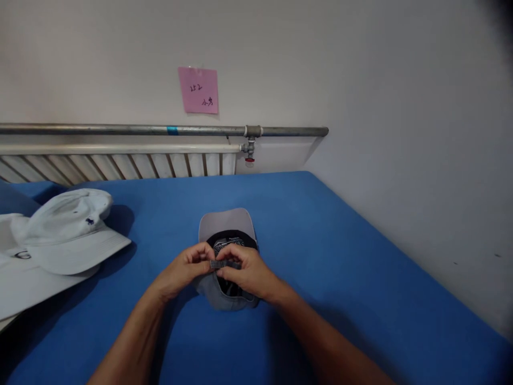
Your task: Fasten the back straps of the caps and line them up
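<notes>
A grey cap (226, 224) lies upside down on the blue surface (320, 256), brim pointing away from me, dark lining showing. Both my hands meet over its rear opening. My left hand (188, 270) pinches the left end of the cap's grey back strap (219, 263). My right hand (246, 272) is closed on the strap's right end, fingers curled over the cap's back edge. The strap runs taut between the two hands.
A white cap (72, 230) with a small dark logo rests at the left on another white item (24, 283). Behind the surface stand a white radiator (120, 163), a metal pipe (160, 130) and a pink note (199, 90) on the wall. A wall borders the right side.
</notes>
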A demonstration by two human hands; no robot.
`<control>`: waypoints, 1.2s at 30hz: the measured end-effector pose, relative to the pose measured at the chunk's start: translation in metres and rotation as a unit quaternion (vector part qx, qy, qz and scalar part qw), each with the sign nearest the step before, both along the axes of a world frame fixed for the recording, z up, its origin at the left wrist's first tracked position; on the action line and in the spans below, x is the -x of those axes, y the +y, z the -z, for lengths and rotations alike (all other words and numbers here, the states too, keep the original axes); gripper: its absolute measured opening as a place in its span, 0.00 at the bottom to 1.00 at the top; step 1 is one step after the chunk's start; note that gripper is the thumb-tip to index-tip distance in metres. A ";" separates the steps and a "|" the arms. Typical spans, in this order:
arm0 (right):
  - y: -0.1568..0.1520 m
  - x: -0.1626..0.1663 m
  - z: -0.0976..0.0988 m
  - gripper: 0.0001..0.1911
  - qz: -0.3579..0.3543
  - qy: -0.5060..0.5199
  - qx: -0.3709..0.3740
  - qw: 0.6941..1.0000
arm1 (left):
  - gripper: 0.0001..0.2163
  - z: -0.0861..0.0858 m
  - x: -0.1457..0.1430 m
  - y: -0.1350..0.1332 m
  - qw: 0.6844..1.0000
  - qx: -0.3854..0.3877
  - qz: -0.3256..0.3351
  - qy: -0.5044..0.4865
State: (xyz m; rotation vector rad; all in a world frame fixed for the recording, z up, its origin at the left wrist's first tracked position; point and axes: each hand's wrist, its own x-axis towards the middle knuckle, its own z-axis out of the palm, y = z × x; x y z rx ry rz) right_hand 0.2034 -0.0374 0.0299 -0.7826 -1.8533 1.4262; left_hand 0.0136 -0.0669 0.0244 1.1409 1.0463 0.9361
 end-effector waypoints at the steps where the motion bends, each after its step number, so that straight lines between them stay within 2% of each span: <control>1: -0.001 0.000 0.000 0.10 0.007 -0.009 -0.021 1.000 | 0.08 -0.002 0.002 -0.001 1.000 -0.005 0.013 0.011; 4: -0.004 0.000 -0.002 0.09 0.016 -0.027 -0.099 0.995 | 0.08 -0.007 0.005 -0.005 0.999 -0.013 0.041 0.029; 7: -0.006 0.000 -0.003 0.08 0.012 -0.032 -0.173 0.984 | 0.10 -0.010 0.004 -0.007 0.998 -0.014 0.028 0.048; 16: -0.008 -0.004 -0.002 0.06 -0.013 -0.074 -0.281 0.957 | 0.09 -0.016 0.007 -0.012 0.998 -0.024 0.037 0.039; 21: -0.008 -0.006 -0.003 0.05 -0.009 -0.087 -0.287 0.954 | 0.08 -0.019 0.013 -0.016 0.998 -0.018 0.044 0.032; 36: -0.010 -0.009 -0.008 0.08 -0.014 -0.112 -0.218 0.969 | 0.08 -0.015 0.021 -0.016 0.999 0.004 0.040 0.019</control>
